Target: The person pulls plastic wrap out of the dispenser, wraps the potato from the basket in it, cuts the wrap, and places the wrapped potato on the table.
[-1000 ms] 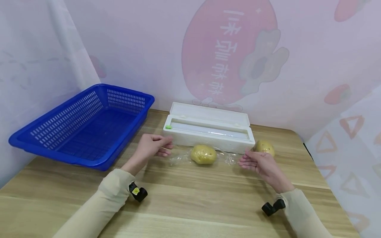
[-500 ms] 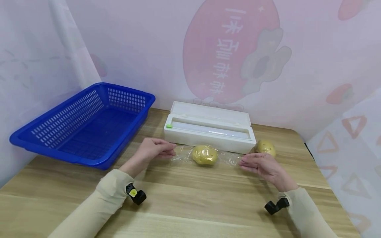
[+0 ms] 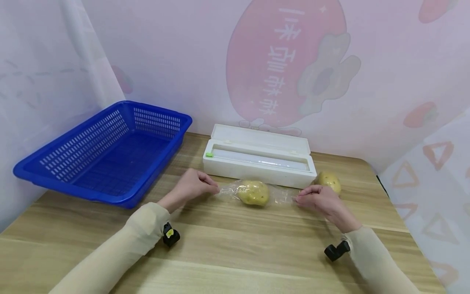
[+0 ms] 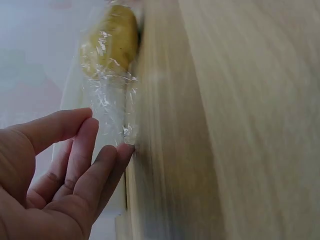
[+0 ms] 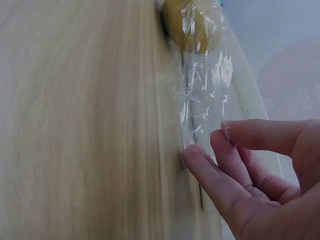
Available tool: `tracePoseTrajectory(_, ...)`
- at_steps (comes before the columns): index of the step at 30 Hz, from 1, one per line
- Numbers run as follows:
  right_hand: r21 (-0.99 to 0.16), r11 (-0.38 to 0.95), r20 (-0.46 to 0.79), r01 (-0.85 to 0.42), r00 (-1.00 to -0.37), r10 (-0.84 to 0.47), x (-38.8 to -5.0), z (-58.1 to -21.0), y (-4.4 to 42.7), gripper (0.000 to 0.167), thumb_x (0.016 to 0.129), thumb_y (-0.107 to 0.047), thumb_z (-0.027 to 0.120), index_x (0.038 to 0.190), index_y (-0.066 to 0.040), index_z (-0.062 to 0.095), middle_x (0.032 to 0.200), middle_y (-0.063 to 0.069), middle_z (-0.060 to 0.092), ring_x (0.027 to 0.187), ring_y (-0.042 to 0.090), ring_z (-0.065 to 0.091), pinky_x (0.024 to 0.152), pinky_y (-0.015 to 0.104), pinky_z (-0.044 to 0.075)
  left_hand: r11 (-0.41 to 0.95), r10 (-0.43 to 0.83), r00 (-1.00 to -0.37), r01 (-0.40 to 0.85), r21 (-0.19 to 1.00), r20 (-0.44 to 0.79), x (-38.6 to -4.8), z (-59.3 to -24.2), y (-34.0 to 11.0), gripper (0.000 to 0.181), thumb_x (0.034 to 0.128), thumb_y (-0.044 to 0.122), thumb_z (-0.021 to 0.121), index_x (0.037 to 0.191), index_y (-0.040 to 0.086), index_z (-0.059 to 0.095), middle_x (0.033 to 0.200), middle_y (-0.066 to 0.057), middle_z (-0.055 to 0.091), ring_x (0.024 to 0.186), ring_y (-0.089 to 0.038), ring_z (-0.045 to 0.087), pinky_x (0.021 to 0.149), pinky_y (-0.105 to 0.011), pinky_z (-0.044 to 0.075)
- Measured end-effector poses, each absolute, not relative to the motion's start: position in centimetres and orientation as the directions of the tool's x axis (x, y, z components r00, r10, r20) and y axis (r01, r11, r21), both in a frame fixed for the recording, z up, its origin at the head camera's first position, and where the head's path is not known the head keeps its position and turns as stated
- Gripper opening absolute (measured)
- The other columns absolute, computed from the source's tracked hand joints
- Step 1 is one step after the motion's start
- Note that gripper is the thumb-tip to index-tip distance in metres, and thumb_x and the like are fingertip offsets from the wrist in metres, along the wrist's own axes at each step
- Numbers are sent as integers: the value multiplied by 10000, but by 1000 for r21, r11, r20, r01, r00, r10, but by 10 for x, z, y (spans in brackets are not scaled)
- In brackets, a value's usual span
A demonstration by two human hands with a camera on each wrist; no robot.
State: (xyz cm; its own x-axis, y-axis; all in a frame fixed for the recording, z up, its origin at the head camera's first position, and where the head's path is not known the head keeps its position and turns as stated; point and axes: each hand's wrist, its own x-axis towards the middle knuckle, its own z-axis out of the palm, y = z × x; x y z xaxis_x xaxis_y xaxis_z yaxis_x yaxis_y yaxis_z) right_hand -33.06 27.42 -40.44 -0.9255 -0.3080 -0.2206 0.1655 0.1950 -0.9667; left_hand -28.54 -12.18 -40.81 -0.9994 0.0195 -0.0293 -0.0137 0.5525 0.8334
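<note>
A potato (image 3: 254, 192) wrapped in clear plastic wrap (image 3: 282, 195) sits mid-table, in front of the white wrap box. My left hand (image 3: 195, 185) pinches the left end of the wrap between thumb and index finger. At the opposite end, my right hand (image 3: 323, 203) pinches the film the same way. Loose film (image 4: 107, 102) stretches from the potato to the left fingertips in the left wrist view. In the right wrist view, crinkled film (image 5: 205, 85) runs from the potato down to the right fingertips. Another potato (image 3: 329, 182) lies behind the right hand, partly hidden by it.
An open white box (image 3: 258, 173) holding a roll of film (image 3: 257, 159) and a green slider (image 3: 209, 154) stands behind the wrapped potato. To the left is a large blue basket (image 3: 154, 179) on the wooden table (image 3: 235, 253). Printed cloth (image 3: 176, 49) hangs behind.
My left fingertips have come slightly closer to the potato, and the film at that side looks more gathered. The wrapped potato has turned a little; my right hand stays at nearly the same place.
</note>
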Motion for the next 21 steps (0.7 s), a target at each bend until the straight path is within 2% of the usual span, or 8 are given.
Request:
tracePoseTrajectory(4,-862,508,-127,-11,-963,-236,-334,-406,270,151,789,-57,812,881,0,706,811,67,710,756,153,642,686,253,512,642,46,-999,52,765,29,-289,-408,-119,89,721,184,857,734,154,774,733,58,700,723,-146,571,631,-300,447)
tracePoseTrajectory(7,-817,574,-94,-60,-968,-234,-336,-408,266,156,785,-38,807,891,23,710,774,66,694,716,183,650,657,273,536,690,64,-996,87,719,59,-291,-408,-116,93,711,167,858,704,173,765,681,87,682,675,-133,553,608,-309,441)
tracePoseTrajectory(9,-814,576,-80,-74,-968,-237,-337,-409,264,135,790,-7,798,880,36,707,759,74,688,690,206,663,633,293,560,719,83,-993,116,685,81,-292,-408,-114,106,703,155,861,689,178,759,654,102,670,668,-128,556,661,-334,450)
tracePoseTrajectory(11,-788,604,-48,-117,-967,-250,-338,-410,261,125,782,-3,806,857,29,712,747,67,685,671,213,662,626,309,566,744,100,-990,144,653,104,-294,-409,-111,115,702,137,859,675,174,753,633,112,661,681,-130,570,787,-385,444)
tracePoseTrajectory(15,-672,713,-2,-201,-962,-274,-340,-409,258,123,753,-92,848,802,-56,741,727,7,683,689,174,624,667,328,510,769,117,-986,167,618,121,-295,-408,-108,132,702,103,855,652,150,743,605,110,649,743,-165,607,1006,-471,310)
tracePoseTrajectory(17,-624,750,-2,-216,-960,-279,-341,-408,257,129,736,-129,864,779,-96,746,725,-16,681,717,167,598,690,339,460,770,115,-986,163,617,117,-296,-407,-107,128,701,97,855,651,138,745,605,102,652,768,-185,620,1044,-486,266)
tracePoseTrajectory(21,-602,772,-28,-204,-961,-275,-344,-405,256,117,733,-134,864,769,-114,755,748,-25,687,776,184,588,733,366,444,765,110,-990,140,629,86,-296,-407,-108,107,704,123,863,676,133,760,629,96,666,792,-189,625,1070,-480,245)
